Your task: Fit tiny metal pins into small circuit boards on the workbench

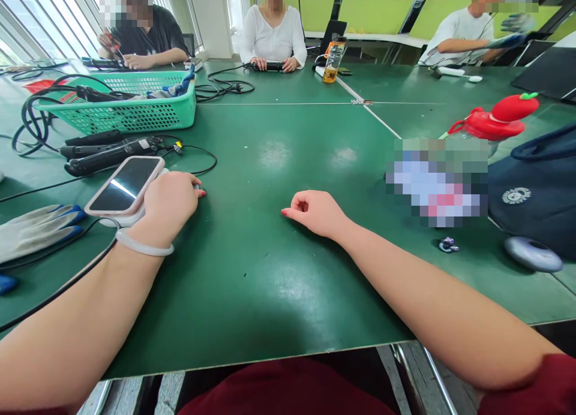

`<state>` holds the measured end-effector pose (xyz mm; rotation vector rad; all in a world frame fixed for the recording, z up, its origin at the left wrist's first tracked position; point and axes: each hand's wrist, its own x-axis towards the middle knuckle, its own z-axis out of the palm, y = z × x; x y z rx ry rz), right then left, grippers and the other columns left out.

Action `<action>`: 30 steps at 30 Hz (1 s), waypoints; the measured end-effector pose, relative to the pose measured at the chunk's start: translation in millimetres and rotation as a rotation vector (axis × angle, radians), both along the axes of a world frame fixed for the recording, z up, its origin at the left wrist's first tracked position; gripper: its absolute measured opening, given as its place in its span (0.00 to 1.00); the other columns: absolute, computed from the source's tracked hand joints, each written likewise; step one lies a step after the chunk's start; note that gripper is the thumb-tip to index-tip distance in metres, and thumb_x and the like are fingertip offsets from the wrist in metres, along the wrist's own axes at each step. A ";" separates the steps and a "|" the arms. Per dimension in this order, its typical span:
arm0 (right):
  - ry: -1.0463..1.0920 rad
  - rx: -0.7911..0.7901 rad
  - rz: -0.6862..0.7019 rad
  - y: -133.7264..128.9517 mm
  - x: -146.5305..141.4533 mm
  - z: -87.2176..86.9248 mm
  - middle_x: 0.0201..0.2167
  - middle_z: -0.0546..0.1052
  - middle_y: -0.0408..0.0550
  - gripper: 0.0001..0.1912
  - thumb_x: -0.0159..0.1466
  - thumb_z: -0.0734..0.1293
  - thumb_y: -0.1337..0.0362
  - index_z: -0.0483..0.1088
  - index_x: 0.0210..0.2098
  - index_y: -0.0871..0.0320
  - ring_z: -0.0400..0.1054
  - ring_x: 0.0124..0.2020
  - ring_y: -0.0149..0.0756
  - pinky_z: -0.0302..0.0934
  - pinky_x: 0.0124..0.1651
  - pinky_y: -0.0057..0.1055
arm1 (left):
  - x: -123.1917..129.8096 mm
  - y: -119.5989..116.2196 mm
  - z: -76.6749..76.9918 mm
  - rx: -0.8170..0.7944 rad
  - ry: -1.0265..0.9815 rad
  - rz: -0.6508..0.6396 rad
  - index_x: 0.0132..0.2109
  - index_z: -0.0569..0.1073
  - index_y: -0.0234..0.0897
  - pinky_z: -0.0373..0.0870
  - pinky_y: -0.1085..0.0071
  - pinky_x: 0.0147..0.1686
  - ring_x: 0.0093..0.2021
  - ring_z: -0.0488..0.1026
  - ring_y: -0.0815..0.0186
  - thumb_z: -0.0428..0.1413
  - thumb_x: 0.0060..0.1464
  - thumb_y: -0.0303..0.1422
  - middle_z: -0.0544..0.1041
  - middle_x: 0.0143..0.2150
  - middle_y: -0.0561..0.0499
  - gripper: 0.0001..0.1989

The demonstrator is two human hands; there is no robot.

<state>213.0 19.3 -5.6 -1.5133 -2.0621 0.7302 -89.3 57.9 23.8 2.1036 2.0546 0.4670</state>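
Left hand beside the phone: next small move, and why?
I'd probably ease the left hand toward the right hand: its fingertips seem to pinch a small grey item near the phone, while the right hand sits apart, loosely curled, with nothing visible in it.

Upper left, top centre and upper right: faces of three people (157,37) (273,34) (463,37) obscured by pixelation. Right of centre: item (436,184) pixelated, unidentifiable. Left of centre: grey bit (197,187) at the left hand's (171,199) fingertips, too small to identify. Right edge: dark bag (535,193) cut off. Left edge: glove (38,232) cut off. Right hand (317,213): palm hidden.
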 end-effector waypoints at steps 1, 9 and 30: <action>-0.004 0.004 0.002 0.1 0.0 -0.3 0.22 0.68 0.40 0.18 0.57 0.66 0.51 0.62 0.20 0.57 0.58 0.24 0.28 0.50 0.28 0.27 | 3.5 -2.2 1.8 0.007 0.095 0.045 0.37 0.79 0.35 0.63 0.57 0.41 0.41 0.72 0.45 0.56 0.49 0.38 0.77 0.32 0.39 0.13; -0.027 0.015 0.015 0.0 -0.8 -0.4 0.22 0.68 0.40 0.18 0.58 0.65 0.51 0.62 0.20 0.57 0.59 0.25 0.28 0.49 0.28 0.28 | 16.9 -10.4 6.1 0.093 0.272 0.046 0.45 0.77 0.34 0.61 0.58 0.41 0.43 0.70 0.48 0.49 0.56 0.44 0.74 0.31 0.43 0.21; -0.049 0.068 0.126 -1.0 -0.5 -1.0 0.31 0.73 0.42 0.18 0.54 0.70 0.50 0.74 0.39 0.54 0.62 0.28 0.29 0.55 0.33 0.28 | 84.8 -46.2 -5.8 -0.200 -0.640 -0.396 0.47 0.76 0.38 0.66 0.64 0.51 0.45 0.74 0.61 0.56 0.52 0.42 0.79 0.44 0.46 0.18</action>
